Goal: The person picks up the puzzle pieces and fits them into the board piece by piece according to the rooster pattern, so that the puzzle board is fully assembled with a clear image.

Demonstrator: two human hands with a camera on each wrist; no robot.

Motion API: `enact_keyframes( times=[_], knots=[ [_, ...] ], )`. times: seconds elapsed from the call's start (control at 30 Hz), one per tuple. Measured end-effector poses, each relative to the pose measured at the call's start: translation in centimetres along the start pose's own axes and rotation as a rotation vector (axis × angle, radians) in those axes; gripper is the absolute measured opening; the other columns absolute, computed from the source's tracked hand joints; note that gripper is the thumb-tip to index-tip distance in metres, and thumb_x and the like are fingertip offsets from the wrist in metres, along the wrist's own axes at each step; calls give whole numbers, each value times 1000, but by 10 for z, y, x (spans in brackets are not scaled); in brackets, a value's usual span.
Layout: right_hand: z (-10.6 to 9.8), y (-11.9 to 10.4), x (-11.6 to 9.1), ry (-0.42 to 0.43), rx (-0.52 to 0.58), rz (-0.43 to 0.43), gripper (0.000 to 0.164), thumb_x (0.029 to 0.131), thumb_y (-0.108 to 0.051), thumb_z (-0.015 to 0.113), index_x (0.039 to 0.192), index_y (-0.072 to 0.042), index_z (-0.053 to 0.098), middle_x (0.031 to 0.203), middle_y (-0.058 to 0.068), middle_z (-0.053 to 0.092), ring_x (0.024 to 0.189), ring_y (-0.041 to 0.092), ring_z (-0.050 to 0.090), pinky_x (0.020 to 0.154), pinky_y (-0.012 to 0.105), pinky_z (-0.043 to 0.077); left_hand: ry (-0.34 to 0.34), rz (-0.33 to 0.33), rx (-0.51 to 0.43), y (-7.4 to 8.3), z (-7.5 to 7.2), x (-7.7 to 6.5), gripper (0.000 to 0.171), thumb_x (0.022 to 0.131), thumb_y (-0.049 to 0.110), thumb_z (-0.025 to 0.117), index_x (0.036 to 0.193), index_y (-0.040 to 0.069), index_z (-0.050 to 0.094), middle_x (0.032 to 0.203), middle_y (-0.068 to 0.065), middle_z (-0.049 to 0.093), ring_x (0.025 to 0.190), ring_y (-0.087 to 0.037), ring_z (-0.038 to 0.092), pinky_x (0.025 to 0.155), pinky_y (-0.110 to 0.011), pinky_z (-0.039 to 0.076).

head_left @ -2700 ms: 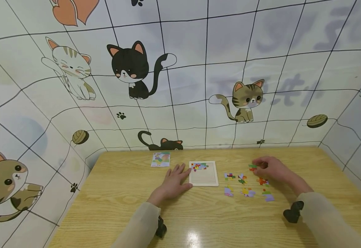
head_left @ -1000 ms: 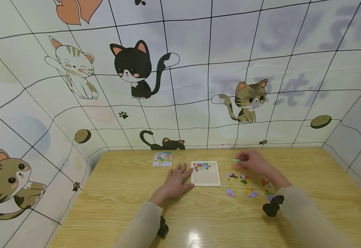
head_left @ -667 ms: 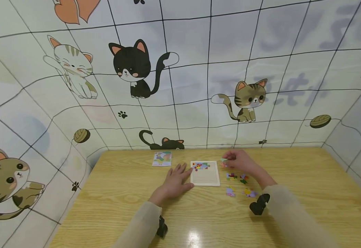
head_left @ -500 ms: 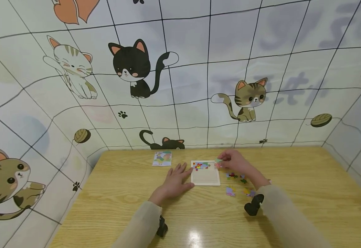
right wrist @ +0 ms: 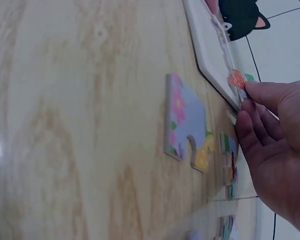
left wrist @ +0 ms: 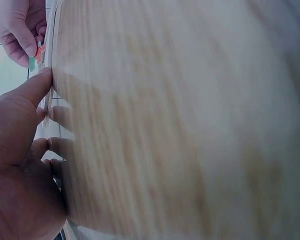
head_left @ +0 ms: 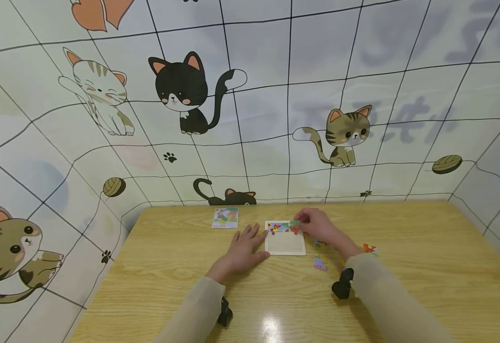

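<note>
Our right hand (head_left: 317, 226) pinches the orange-and-green puzzle piece (head_left: 294, 229) in a narrow grip at the far right corner of the tray (head_left: 286, 254). It juts left, toward the laid pieces (head_left: 278, 228); our left hand (head_left: 241, 252), spread at the left edge, is farther.

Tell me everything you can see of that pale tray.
The pale, squarish tray, bordered round a shallow recess, lies flat on the table. Puzzle pieces line its far end; the near part is bare. The left hand touches its left edge; the right hand pinches a piece at its far right corner.
</note>
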State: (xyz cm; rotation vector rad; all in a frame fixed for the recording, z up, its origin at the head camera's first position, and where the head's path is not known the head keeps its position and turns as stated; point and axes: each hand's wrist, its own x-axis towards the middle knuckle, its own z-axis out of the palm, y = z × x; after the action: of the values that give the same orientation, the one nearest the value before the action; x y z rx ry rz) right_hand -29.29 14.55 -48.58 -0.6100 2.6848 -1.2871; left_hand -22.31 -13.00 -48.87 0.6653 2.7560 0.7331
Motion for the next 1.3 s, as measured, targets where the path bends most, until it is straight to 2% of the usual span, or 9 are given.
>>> enact_keyframes(
  times=[0.1,0.3,0.73,0.97,1.3],
  knots=[
    [5,-3,1,15,-47,28,14,96,-3,68,109,3,70,94,7,66,85,20,58,74,36,50,-1,-3,-1,0,0,0,67,103,40,61,160,12,38,169,-17,18,156,-38,9,121,-61,5],
    [10,-7,1,20,-58,65,14,97,-3,67,108,3,70,96,9,65,89,24,59,78,40,50,3,-6,1,1,0,0,67,103,41,61,160,12,38,169,-16,19,156,-38,10,121,-61,5],
    [10,-2,3,1,-109,14,13,98,-4,66,108,3,71,98,10,61,87,23,55,77,40,49,1,1,14,-2,0,2,67,103,42,60,160,12,38,169,-16,19,156,-37,9,121,-61,5],
    [12,-2,0,27,-88,2,13,97,-4,67,108,2,71,99,10,60,88,23,56,78,40,49,0,-2,15,-3,1,1,68,103,42,60,160,13,38,169,-16,19,156,-37,10,121,-61,6],
    [14,2,-3,69,-114,-29,10,94,-8,73,102,-2,75,89,4,57,78,18,49,68,33,42,-3,-5,4,-3,0,2,68,103,41,60,160,13,38,169,-16,19,156,-37,9,121,-61,5]
  ],
)
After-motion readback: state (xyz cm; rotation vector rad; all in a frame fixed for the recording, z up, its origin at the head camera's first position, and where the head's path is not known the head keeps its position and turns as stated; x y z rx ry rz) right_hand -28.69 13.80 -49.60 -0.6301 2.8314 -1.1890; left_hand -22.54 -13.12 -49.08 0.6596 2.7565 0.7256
